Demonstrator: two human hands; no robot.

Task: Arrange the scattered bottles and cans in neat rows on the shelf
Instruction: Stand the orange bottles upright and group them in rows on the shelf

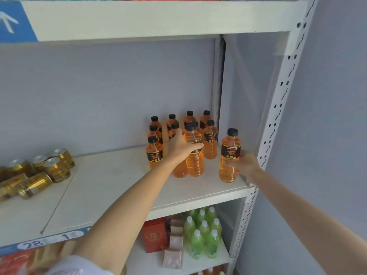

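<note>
1. Centrally on the shelf [119, 187], an orange bottle [194, 155] is grasped by the left hand [181, 147].
2. Rightward, near the shelf's edge, another bottle [229, 157] is gripped by the right hand [245, 163].
3. Gold cans [39, 171] are scattered at the shelf's left.

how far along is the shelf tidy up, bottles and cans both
Roughly midway, by the look of it. Done: most orange bottles stand upright in rows at the back right of the shelf. In hand: the left hand grips one bottle in the cluster, and the right hand holds another bottle near the front edge. Left: the gold cans at the left are jumbled, several on their sides.
</note>
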